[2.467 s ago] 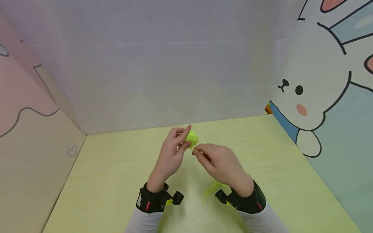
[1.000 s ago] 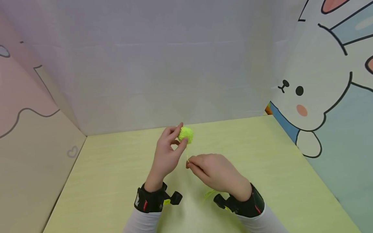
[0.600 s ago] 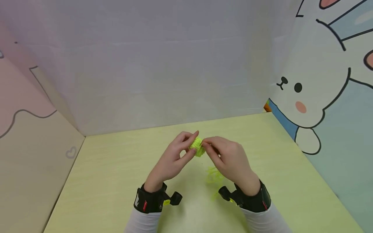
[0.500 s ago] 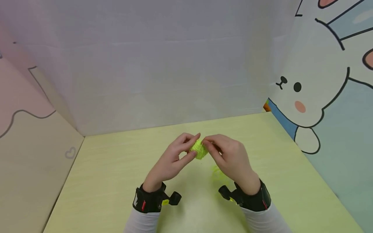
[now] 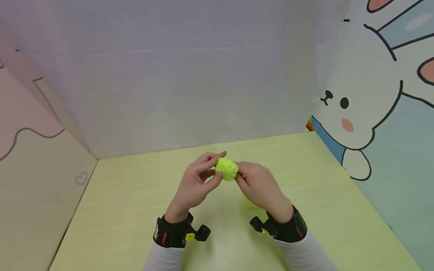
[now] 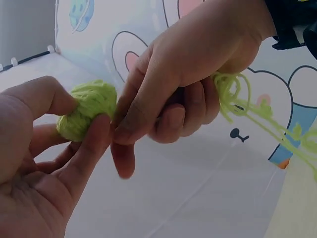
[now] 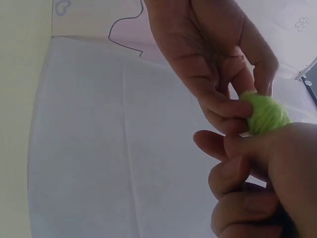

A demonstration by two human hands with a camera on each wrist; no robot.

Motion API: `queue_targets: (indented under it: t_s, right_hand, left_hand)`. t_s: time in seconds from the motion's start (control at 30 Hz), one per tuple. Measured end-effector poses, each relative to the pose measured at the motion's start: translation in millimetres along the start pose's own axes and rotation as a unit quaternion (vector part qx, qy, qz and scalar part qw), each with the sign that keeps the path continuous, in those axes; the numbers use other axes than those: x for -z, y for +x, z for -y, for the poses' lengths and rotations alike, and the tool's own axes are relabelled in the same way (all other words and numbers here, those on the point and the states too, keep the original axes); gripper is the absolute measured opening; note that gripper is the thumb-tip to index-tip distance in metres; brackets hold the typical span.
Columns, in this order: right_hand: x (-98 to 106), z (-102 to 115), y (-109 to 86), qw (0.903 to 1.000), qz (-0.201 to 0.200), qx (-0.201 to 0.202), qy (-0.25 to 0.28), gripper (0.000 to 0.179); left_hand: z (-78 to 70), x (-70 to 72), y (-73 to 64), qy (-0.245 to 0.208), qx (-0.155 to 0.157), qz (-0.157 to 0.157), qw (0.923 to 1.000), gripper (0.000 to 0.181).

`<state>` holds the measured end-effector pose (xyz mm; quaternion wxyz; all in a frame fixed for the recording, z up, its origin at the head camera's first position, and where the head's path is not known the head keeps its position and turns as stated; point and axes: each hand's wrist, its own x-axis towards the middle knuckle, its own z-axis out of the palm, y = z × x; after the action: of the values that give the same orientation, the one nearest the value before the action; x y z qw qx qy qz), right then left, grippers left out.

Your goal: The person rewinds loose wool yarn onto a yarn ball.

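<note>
A small neon yellow-green yarn ball is held up over the table between the thumb and fingers of my left hand. My right hand is right at the ball's right side, thumb and index finger pinched together on the yarn strand, the other fingers curled in. In the left wrist view, loose loops of yarn come out of the back of that right fist and trail away. The right wrist view shows the ball partly covered by both hands; the strand at the pinch is hidden there.
More loose yarn hangs or lies below the right hand, partly covered by it. The pale yellow table spreads underneath. A white cloth wall stands behind, with printed panels at left and a rabbit print at right.
The right hand drew the strand down from the ball, then came back up to it. Since then both hands have shifted slightly left, and the ball is turned, showing more of its windings.
</note>
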<state>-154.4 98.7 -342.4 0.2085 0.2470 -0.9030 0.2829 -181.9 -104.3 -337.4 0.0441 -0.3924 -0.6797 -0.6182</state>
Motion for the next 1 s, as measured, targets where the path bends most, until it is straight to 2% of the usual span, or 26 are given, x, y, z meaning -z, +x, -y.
queue_targets:
  t_s: [0.1, 0.2, 0.27, 0.37, 0.47, 0.53, 0.6, 0.7, 0.77, 0.87, 1.0]
  right_hand:
    - [-4, 7, -0.6, 0.9987, 0.050, 0.012, -0.002, 0.011]
    - [-5, 13, -1.3, 0.9956, 0.087, 0.035, -0.004, 0.016]
    - [-3, 17, -2.2, 0.9937, 0.101, 0.048, -0.005, 0.017]
    - [0, 20, -4.1, 0.9925, 0.101, 0.069, -0.006, 0.015]
    - [4, 20, -6.0, 0.9930, 0.068, 0.097, -0.004, 0.013]
    - [7, 19, -7.2, 0.9926, 0.033, 0.117, 0.002, 0.012]
    - [10, 16, -7.7, 0.9915, -0.001, 0.130, 0.012, 0.014]
    - [14, 11, -7.6, 0.9902, -0.046, 0.130, 0.022, 0.015]
    - [16, 7, -7.2, 0.9903, -0.068, 0.120, 0.020, 0.013]
    - [19, 2, -6.5, 0.9909, -0.093, 0.097, 0.013, 0.010]
    - [20, -5, -5.1, 0.9911, -0.111, 0.073, 0.010, 0.012]
  left_hand:
    - [1.4, 0.4, 0.4, -0.002, 0.017, -0.064, 0.9978, 0.045]
    - [4.5, 1.0, 0.8, 0.025, 0.023, -0.112, 0.9931, 0.043]
    - [7.9, 1.4, 1.0, 0.059, 0.022, -0.129, 0.9897, 0.043]
    - [14.6, 2.2, 1.4, 0.130, 0.015, -0.127, 0.9831, 0.046]
    - [19.4, 3.5, 1.7, 0.198, 0.002, -0.098, 0.9753, 0.047]
    - [21.1, 4.6, 1.7, 0.231, -0.009, -0.061, 0.9710, 0.048]
    - [21.1, 5.4, 1.5, 0.245, -0.020, -0.015, 0.9693, 0.049]
    - [20.4, 5.8, 0.9, 0.246, -0.033, 0.052, 0.9674, 0.050]
    - [19.1, 5.7, 0.2, 0.239, -0.040, 0.083, 0.9667, 0.050]
    - [16.9, 5.1, -0.9, 0.224, -0.048, 0.111, 0.9670, 0.050]
    - [13.1, 4.4, -1.9, 0.205, -0.066, 0.133, 0.9675, 0.050]
